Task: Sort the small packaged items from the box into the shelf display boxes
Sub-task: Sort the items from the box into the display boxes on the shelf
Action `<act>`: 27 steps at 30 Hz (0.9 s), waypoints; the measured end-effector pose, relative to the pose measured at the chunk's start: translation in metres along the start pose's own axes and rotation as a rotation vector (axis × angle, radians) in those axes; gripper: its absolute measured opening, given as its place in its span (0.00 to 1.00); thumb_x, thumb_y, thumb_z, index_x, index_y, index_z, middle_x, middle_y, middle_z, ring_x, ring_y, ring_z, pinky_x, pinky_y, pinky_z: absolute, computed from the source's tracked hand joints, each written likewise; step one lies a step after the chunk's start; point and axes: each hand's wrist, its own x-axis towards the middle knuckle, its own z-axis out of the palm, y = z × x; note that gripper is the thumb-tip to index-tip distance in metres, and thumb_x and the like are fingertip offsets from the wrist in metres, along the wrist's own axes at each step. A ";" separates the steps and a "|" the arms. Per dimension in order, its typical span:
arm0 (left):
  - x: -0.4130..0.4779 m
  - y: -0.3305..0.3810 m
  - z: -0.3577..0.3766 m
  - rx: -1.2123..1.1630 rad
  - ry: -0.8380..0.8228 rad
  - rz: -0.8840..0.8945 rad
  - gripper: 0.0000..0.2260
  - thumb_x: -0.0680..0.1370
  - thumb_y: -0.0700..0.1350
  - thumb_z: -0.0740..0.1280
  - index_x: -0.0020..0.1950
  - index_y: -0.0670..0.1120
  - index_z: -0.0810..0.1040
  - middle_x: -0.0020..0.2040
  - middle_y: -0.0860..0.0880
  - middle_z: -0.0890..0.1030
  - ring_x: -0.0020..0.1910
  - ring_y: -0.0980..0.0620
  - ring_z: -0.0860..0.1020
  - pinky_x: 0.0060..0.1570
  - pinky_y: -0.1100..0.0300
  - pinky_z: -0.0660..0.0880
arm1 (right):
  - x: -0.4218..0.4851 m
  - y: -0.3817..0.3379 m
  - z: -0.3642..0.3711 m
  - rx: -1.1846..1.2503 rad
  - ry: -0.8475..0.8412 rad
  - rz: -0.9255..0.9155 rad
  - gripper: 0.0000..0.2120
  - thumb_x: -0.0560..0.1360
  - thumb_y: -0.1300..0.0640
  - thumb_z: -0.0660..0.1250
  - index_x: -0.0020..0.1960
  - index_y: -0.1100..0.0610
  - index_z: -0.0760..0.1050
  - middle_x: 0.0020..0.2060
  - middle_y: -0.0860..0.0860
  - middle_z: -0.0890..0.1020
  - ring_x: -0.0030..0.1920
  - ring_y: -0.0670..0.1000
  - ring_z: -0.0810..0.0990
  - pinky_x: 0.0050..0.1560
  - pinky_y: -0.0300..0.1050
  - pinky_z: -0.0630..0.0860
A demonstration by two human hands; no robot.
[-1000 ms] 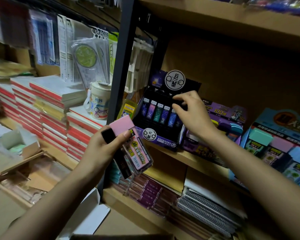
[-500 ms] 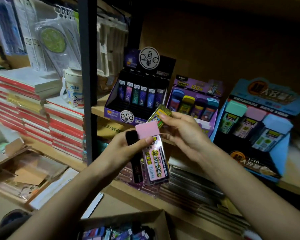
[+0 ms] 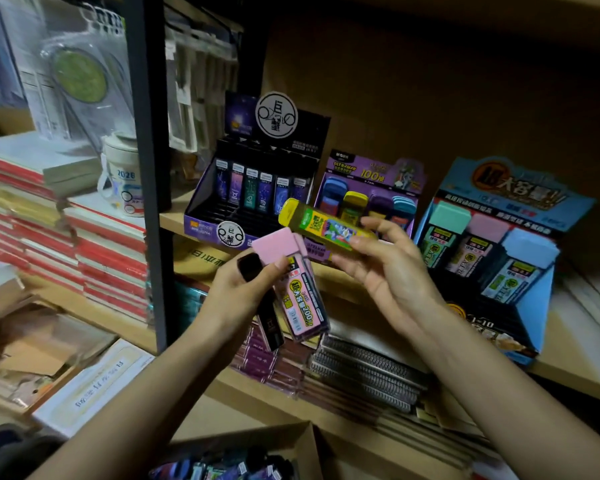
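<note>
Status | left grip (image 3: 236, 292) holds pink case (image 3: 303, 303), black case (image 3: 270, 325) | right grip (image 3: 388, 271) pinches yellow case (image 3: 323, 224)

I have one view to work from: the wide-angle head camera, looking forward and down. It faces the shelf (image 3: 575, 372) from close by and slightly from the left, so the post (image 3: 146, 168) stands left of centre and the display boxes (image 3: 205, 226) run off to the right. Both forearms enter from the bottom edge. The left hand (image 3: 236, 289) and right hand (image 3: 388, 271) sit mid-frame, near enough that print shows on the pink case (image 3: 302, 306) and yellow case (image 3: 326, 226) they hold. The box (image 3: 309, 445) lies at the bottom edge, just below me.
</note>
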 end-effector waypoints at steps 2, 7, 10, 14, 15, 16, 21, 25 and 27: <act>0.000 0.000 -0.002 -0.029 0.021 -0.001 0.11 0.75 0.41 0.65 0.53 0.36 0.78 0.50 0.37 0.81 0.47 0.44 0.79 0.58 0.42 0.73 | -0.003 0.006 -0.002 -0.137 -0.066 0.017 0.16 0.72 0.72 0.65 0.54 0.55 0.73 0.45 0.56 0.83 0.42 0.51 0.85 0.37 0.41 0.79; 0.002 0.003 -0.009 -0.018 -0.004 0.016 0.12 0.72 0.45 0.66 0.52 0.40 0.78 0.45 0.45 0.84 0.44 0.48 0.82 0.52 0.48 0.78 | -0.007 0.016 0.002 -0.628 -0.215 -0.082 0.17 0.72 0.70 0.67 0.53 0.51 0.72 0.36 0.49 0.82 0.37 0.47 0.80 0.40 0.39 0.76; 0.004 0.002 -0.015 0.025 -0.020 0.029 0.10 0.72 0.46 0.66 0.51 0.45 0.79 0.46 0.45 0.85 0.46 0.47 0.83 0.49 0.49 0.80 | -0.009 0.021 0.008 -0.842 -0.272 -0.146 0.20 0.72 0.68 0.68 0.56 0.48 0.70 0.37 0.50 0.79 0.38 0.50 0.78 0.46 0.46 0.76; 0.004 0.002 -0.020 0.077 -0.049 0.040 0.11 0.72 0.48 0.66 0.51 0.45 0.79 0.47 0.46 0.85 0.46 0.47 0.83 0.44 0.56 0.81 | -0.010 0.020 0.012 -0.900 -0.298 -0.161 0.14 0.74 0.63 0.67 0.54 0.47 0.69 0.38 0.51 0.78 0.39 0.52 0.79 0.49 0.53 0.77; 0.003 0.003 -0.020 0.086 -0.062 0.042 0.11 0.72 0.47 0.66 0.52 0.45 0.79 0.47 0.46 0.85 0.46 0.48 0.84 0.42 0.58 0.81 | -0.009 0.018 0.013 -0.880 -0.303 -0.162 0.10 0.76 0.60 0.66 0.51 0.47 0.70 0.37 0.51 0.79 0.40 0.52 0.80 0.48 0.52 0.77; 0.003 0.003 -0.020 0.095 -0.072 0.042 0.11 0.73 0.47 0.66 0.52 0.44 0.78 0.46 0.46 0.85 0.46 0.48 0.84 0.42 0.59 0.81 | -0.009 0.017 0.013 -0.877 -0.296 -0.174 0.06 0.77 0.58 0.65 0.49 0.47 0.71 0.37 0.51 0.80 0.40 0.52 0.81 0.48 0.52 0.77; 0.002 0.008 -0.018 0.090 -0.057 0.062 0.08 0.75 0.43 0.64 0.53 0.46 0.79 0.47 0.48 0.85 0.45 0.51 0.83 0.44 0.60 0.81 | 0.003 0.002 0.013 -0.875 -0.295 -0.221 0.08 0.74 0.62 0.68 0.43 0.50 0.75 0.37 0.48 0.77 0.35 0.38 0.78 0.41 0.36 0.77; 0.003 0.012 -0.019 0.079 -0.012 0.066 0.08 0.76 0.42 0.64 0.52 0.42 0.78 0.45 0.44 0.84 0.44 0.51 0.83 0.44 0.60 0.80 | 0.021 -0.028 0.004 -0.848 -0.133 -0.360 0.07 0.73 0.62 0.70 0.45 0.51 0.76 0.41 0.48 0.80 0.43 0.43 0.79 0.44 0.35 0.76; 0.003 0.013 -0.020 0.074 -0.010 0.072 0.08 0.76 0.42 0.64 0.52 0.41 0.78 0.45 0.45 0.84 0.42 0.53 0.83 0.40 0.64 0.80 | 0.029 -0.039 -0.003 -0.851 -0.043 -0.428 0.06 0.73 0.62 0.69 0.47 0.53 0.76 0.43 0.51 0.81 0.44 0.47 0.80 0.44 0.35 0.77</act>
